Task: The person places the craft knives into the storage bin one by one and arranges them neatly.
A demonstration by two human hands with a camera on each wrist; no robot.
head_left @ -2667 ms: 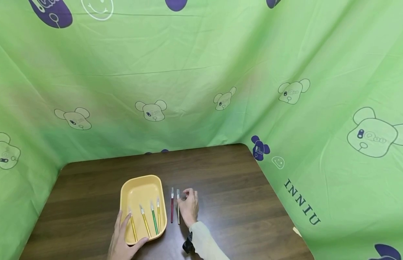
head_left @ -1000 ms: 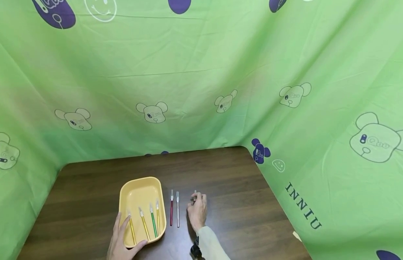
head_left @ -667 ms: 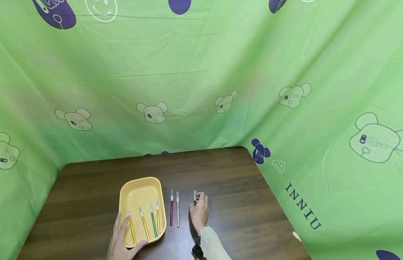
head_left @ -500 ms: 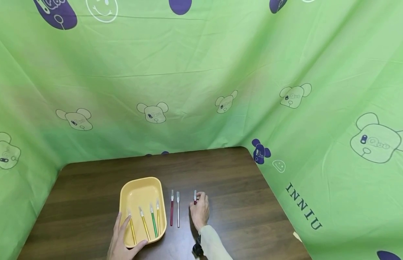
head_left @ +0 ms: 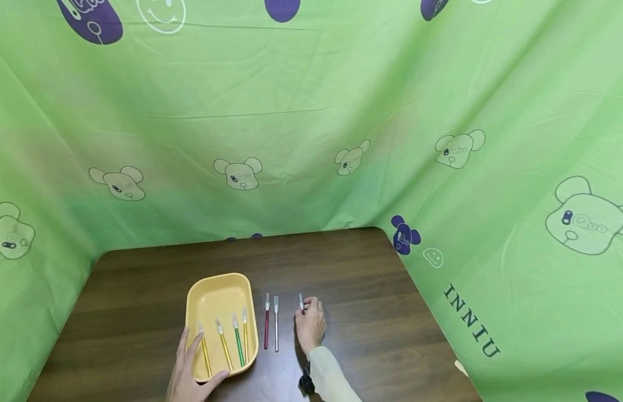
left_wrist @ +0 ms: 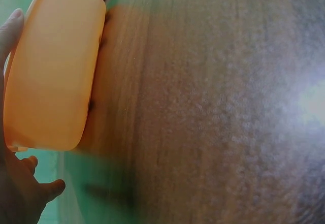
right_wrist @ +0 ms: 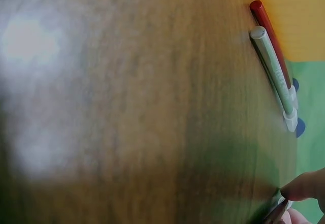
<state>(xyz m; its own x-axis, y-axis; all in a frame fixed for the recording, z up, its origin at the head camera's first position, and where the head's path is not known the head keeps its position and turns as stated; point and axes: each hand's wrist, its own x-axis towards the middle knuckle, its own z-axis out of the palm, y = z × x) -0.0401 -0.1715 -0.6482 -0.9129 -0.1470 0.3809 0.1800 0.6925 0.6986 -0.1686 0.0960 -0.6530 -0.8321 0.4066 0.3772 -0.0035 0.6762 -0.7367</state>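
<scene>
In the head view, my left hand (head_left: 187, 365) holds the near left corner of a yellow tray (head_left: 218, 285), thumb on the near rim and fingers over the left side. Capped craft knives lie inside: several with yellow handles, like this yellow craft knife (head_left: 224, 346), and a green craft knife (head_left: 238, 343). Right of the tray, a red craft knife (head_left: 266, 329) and a silver craft knife (head_left: 276, 332) lie side by side. My right hand (head_left: 311, 326) pinches a dark red craft knife (head_left: 300, 302) farther right; its clear cap points away and the hand hides its lower handle.
The brown wooden table (head_left: 361, 301) is backed by a green printed curtain (head_left: 291, 123) along its far and side edges. A small pale piece (head_left: 461, 367) shows at the right edge. A black wrist camera (head_left: 306, 384) sits on my right wrist.
My right hand has left the silver craft knife and gone right to the dark red one. In the last half second that knife has tilted slightly. My left hand stays on the tray.
</scene>
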